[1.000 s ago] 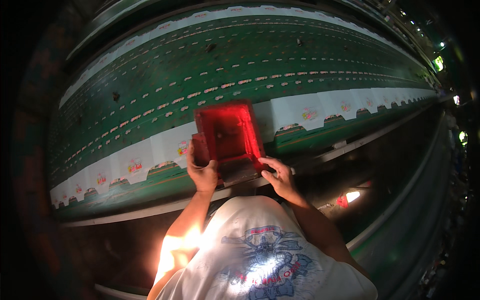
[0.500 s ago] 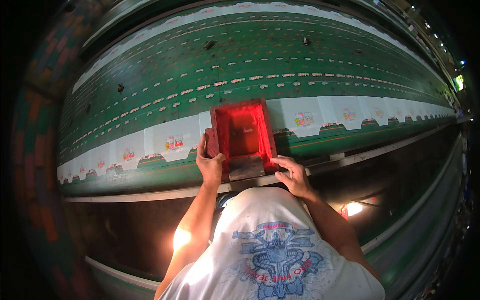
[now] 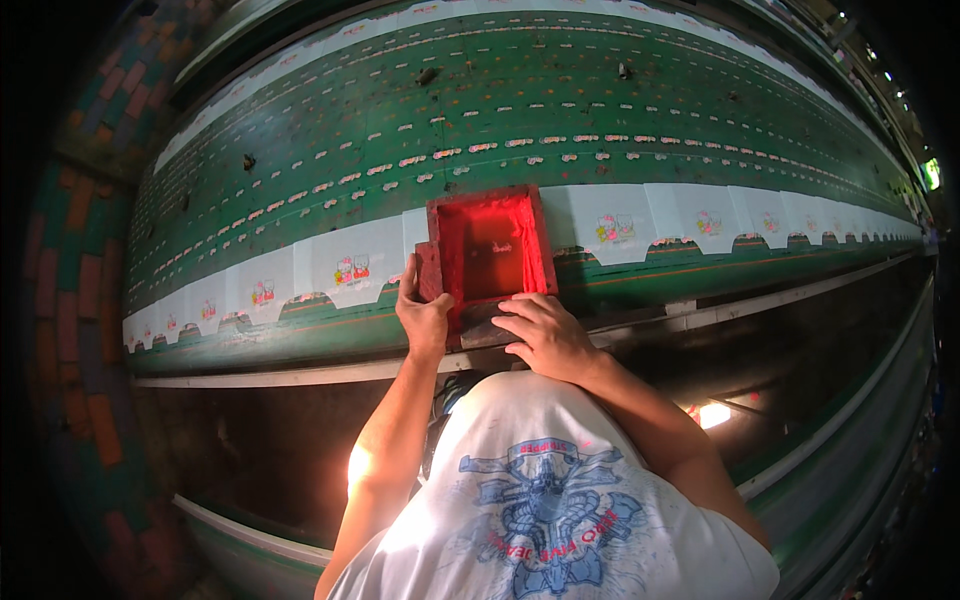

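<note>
Red ink coats the frame (image 3: pixel 489 250) that both hands hold down on the green table (image 3: pixel 560 110). Fingers of the left hand (image 3: pixel 424 318) curl around the frame's left edge near its lower corner, the thumb pressing on the near side, so this hand grips the frame's rim. Fingers of the right hand (image 3: pixel 545 335) lie spread and flat across the frame's near edge, pressing it down rather than wrapping it. The frame sits on the row of white pieces (image 3: pixel 350 268) that runs along the table's near side, covering one piece between a printed one just to its left and another printed piece (image 3: pixel 612 222) just to its right. Each visible piece carries a small coloured print. Beyond the row, lines of small pale marks (image 3: pixel 500 146) stretch across the green surface, with a few dark spots scattered among them. A pale rail (image 3: pixel 300 375) edges the table under the hands, and below it lies a dark gap with a bright light (image 3: pixel 712 414). The person's white shirt (image 3: pixel 550 510), printed in blue, fills the lower middle and hides what lies under the forearms. Brick flooring (image 3: pixel 85 300) curves along the left.
</note>
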Available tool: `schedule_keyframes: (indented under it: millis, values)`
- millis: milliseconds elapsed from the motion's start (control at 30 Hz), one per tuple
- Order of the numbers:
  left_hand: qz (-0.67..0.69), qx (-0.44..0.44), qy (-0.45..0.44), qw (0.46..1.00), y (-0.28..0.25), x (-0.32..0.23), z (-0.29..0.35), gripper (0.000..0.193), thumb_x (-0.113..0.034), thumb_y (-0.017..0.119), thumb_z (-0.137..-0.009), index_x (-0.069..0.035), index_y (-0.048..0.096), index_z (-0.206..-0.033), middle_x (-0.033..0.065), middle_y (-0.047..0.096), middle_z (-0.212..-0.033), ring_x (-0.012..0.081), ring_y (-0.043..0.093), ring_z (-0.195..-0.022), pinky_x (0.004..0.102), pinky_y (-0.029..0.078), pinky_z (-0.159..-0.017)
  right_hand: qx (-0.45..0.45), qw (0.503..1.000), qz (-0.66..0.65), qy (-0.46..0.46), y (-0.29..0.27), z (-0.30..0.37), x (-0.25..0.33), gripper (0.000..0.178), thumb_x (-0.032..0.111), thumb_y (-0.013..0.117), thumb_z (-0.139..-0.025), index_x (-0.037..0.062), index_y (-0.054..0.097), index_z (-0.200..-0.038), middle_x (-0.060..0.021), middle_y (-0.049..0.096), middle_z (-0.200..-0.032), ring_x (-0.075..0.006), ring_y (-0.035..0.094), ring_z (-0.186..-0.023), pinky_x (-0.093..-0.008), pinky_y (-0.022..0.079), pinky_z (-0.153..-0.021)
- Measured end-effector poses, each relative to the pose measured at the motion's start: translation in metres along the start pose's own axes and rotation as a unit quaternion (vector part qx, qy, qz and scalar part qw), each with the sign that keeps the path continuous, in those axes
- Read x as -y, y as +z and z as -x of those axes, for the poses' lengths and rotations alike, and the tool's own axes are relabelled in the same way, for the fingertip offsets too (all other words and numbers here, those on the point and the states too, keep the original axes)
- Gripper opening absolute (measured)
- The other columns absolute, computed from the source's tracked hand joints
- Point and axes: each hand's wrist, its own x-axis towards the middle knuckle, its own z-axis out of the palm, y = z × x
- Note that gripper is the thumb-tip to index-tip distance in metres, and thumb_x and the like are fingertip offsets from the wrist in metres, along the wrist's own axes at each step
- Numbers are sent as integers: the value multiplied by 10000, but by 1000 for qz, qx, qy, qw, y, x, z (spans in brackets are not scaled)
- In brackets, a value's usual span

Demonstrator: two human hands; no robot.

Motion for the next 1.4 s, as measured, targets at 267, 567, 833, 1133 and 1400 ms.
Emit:
schedule_keyframes:
  millis: [267, 567, 833, 1133, 1400]
  values:
    - [34, 0, -3, 999, -4, 11, 0, 1006, 181, 694, -734, 114, 431, -1703, 229, 526, -1725, 256, 535, -1563, 358, 417, -1299, -9, 999, 42, -30, 8, -31, -2, 401, 27, 642, -933, 54, 770, -1312, -110, 766, -1211, -324, 705, -1126, -479, 586, -1005]
    - [86, -5, -31, 996, -2, 9, 4, 1006, 179, 680, -726, 117, 436, -1699, 231, 549, -1700, 251, 587, -1508, 345, 453, -1263, 177, 984, 15, -6, -18, -70, -44, 389, 3, 739, -893, 67, 779, -1274, -133, 807, -1121, -367, 735, -1133, -500, 583, -1039]
    - [14, -10, 11, 1000, -3, 21, -1, 985, 114, 715, -724, 125, 463, -1676, 248, 534, -1725, 303, 492, -1628, 387, 332, -1364, 59, 996, 68, 10, -13, -140, -97, 425, -78, 734, -896, 56, 769, -1298, -160, 810, -1209, -387, 735, -1179, -510, 591, -1058]
    - [-14, -15, -8, 1000, 2, 13, 2, 994, 138, 678, -726, 116, 445, -1692, 225, 527, -1727, 263, 502, -1605, 364, 358, -1339, 56, 994, 82, 41, -4, -144, -99, 539, -82, 663, -871, 109, 782, -1360, -123, 761, -1258, -397, 706, -1228, -525, 548, -1104]
    - [45, -3, -25, 999, 0, 10, 3, 939, 125, 727, -803, 100, 449, -1699, 197, 545, -1709, 242, 544, -1550, 373, 387, -1316, 43, 995, 83, 24, 10, -107, -71, 528, -82, 652, -872, 115, 806, -1337, -98, 759, -1223, -350, 726, -1192, -518, 544, -1055]
